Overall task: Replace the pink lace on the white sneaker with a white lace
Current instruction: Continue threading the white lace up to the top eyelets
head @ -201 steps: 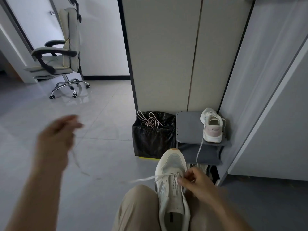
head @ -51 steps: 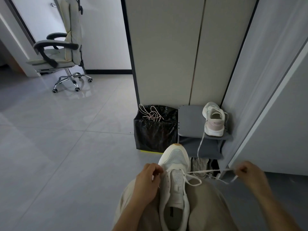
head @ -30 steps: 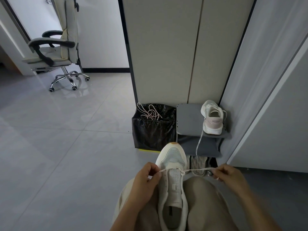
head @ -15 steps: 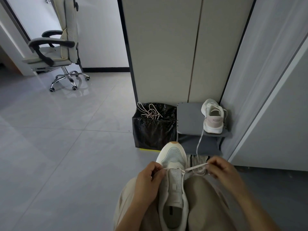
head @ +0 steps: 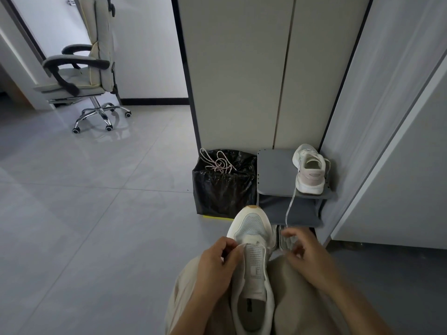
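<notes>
The sneaker (head: 252,264) lies wedged between the thighs (head: 297,291), toe to 12 o'clock, likely to steady it for lacing; fingers (head: 233,252) of the left hand (head: 217,265) pinch its 9 o'clock eyelet edge, the right hand (head: 308,258) at 3 o'clock is too blurred to tell, and the pink lace (head: 219,163) drapes the bin (head: 222,192).

Beige trousers (head: 297,298), loose cloth, soft folds over both thighs (shade dull in dim light). Bare left hand (head: 217,262), bare right hand (head: 307,257); forearms (head: 358,308) uncovered to near edge.
</notes>
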`<state>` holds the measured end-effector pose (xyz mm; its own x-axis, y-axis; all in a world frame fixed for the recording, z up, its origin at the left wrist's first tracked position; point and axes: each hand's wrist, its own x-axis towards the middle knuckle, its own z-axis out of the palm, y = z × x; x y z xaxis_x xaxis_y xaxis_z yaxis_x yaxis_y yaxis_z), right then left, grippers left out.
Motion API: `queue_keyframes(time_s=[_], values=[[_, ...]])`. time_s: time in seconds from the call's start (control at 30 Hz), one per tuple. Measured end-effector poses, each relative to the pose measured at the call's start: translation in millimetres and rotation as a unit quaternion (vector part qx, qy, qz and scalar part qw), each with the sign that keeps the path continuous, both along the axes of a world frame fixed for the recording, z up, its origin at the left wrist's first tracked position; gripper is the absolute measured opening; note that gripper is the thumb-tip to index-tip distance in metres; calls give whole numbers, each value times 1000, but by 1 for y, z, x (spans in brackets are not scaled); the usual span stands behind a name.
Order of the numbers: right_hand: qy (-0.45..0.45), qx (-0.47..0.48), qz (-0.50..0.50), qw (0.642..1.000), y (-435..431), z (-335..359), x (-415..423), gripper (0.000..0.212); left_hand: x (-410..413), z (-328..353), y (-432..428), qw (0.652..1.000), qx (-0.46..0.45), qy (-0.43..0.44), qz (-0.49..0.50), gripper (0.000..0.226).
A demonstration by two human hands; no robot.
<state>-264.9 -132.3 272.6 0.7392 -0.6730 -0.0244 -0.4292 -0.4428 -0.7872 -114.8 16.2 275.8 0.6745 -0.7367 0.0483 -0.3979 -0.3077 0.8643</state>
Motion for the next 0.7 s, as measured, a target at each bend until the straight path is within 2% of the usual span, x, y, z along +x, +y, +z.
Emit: queue_keyframes(time_s=[0.1,0.23,0.3,0.37,0.43,0.5,0.57,0.7], values=[[1,28,45,999,11,6,12,19,2,1,2,1000,28,-4,-9,5],[-57,-14,6,998,13,11,14,24,12,8,9,1000,4,-23,4,27],[-112,-34,23,993,22,21,20,27,15,18,9,999,-30,-44,7,37],[-117,1,80,990,34,32,35,35,14,35,5,996,-67,-48,-34,40],[-115,42,111,986,42,38,52,31,17,52,0,991,-85,-43,-93,38],[-139,87,58,985,37,42,61,19,29,66,1,988,-75,-30,-134,30],[-175,143,-37,973,20,40,58,14,52,74,11,990,-22,-30,-135,20],[-180,243,-115,946,6,20,39,10,105,80,62,996,64,-24,-52,24]])
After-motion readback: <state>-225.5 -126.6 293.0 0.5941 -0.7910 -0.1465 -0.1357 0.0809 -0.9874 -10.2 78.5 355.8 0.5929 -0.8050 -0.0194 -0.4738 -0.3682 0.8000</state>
